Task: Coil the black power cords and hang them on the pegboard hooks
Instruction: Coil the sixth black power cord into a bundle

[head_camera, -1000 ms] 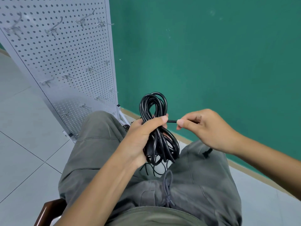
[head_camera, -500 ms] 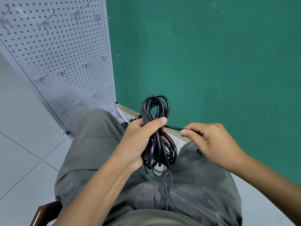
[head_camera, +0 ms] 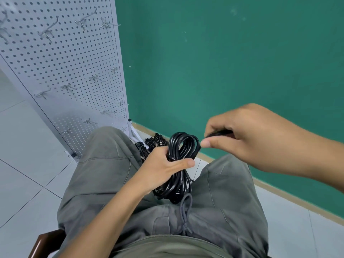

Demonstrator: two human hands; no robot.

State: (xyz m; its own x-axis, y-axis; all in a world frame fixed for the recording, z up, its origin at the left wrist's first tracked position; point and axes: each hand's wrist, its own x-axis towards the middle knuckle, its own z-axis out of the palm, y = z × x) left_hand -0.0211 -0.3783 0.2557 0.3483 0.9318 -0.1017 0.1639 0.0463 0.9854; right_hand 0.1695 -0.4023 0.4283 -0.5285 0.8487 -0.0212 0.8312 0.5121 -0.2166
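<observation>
Right hand (head_camera: pixel 247 138) higher, cord (head_camera: pixel 181 161) end raised.

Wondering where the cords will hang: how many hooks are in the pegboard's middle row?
4 hooks, in a slanting line across the pegboard: a left hook near its left edge, two mid-board hooks, and a right hook by its right edge. All are bare.

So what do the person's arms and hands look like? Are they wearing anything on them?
Both arms are bare: no sleeves show, and no gloves, watch or rings on the left hand or the right hand. The fingers have short, plain nails.
</observation>
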